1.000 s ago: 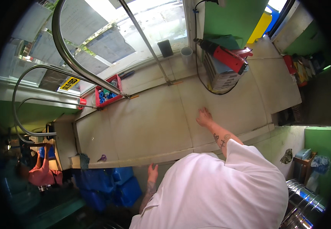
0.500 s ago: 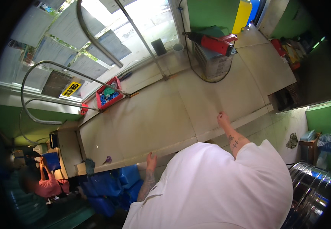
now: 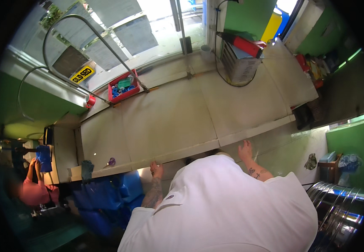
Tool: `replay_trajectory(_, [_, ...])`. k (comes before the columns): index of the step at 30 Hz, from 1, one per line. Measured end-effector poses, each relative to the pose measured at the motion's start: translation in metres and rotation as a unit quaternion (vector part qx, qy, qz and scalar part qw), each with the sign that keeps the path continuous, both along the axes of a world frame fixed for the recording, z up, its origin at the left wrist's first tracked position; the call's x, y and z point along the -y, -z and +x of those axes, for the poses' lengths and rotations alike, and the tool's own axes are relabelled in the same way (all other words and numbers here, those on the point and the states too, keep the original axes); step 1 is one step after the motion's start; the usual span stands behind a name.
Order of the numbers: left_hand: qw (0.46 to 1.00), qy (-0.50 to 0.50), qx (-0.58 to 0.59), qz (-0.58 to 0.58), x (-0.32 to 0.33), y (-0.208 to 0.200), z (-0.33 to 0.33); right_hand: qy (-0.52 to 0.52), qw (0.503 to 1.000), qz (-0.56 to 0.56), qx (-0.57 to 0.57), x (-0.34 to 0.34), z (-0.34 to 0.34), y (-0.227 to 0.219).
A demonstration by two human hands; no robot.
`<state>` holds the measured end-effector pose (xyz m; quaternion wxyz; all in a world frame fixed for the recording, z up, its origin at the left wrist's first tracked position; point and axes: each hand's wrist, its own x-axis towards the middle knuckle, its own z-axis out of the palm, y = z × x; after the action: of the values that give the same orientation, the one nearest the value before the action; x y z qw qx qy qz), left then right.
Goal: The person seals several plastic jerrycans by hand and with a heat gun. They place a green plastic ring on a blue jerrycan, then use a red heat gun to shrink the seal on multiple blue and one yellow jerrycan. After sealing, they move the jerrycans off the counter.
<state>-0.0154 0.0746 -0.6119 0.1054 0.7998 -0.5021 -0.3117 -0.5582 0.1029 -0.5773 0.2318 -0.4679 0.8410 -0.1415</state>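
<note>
My left hand [image 3: 156, 169] is at the front edge of a long cream-tiled counter [image 3: 169, 119], its fingers loosely bent and apart with nothing in them. Whether it touches the edge I cannot tell. Lower than the counter's front edge, to the right, my right hand [image 3: 245, 151] hangs over the floor with its fingers spread, holding nothing. Purple-handled scissors [image 3: 112, 161] lie near the counter's front left corner. Beside them a dark glove [image 3: 87, 170] drapes over the edge.
At the window sill stand a red tray [image 3: 123, 89] of small blue and green pieces and a red mug [image 3: 90, 101]. A red heat gun [image 3: 241, 44] rests on a grey box [image 3: 238, 63]. Blue containers [image 3: 102, 197] sit below left. Another person [image 3: 39, 189] holds something blue at far left.
My right hand has drawn back from above the counter to below its front edge, and its fingers have spread. My left hand stays near the edge. The view has shifted.
</note>
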Motion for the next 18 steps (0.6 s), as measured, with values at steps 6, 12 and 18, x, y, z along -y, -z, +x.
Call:
replay_trajectory(6, [0.984,0.060,-0.127,0.109,-0.003,-0.014,0.008,-0.022,0.998,0.057,-0.017,0.012,0.026,-0.005])
replay_trajectory(12, [0.981,0.084,-0.141,0.102,-0.010,-0.017,0.015,-0.128,0.984,0.124,0.000,0.042,0.049,0.006])
replay_trajectory(18, [0.979,0.087,-0.151,0.103,-0.011,-0.015,0.010,-0.167,0.965,0.203,0.018,0.064,0.042,0.009])
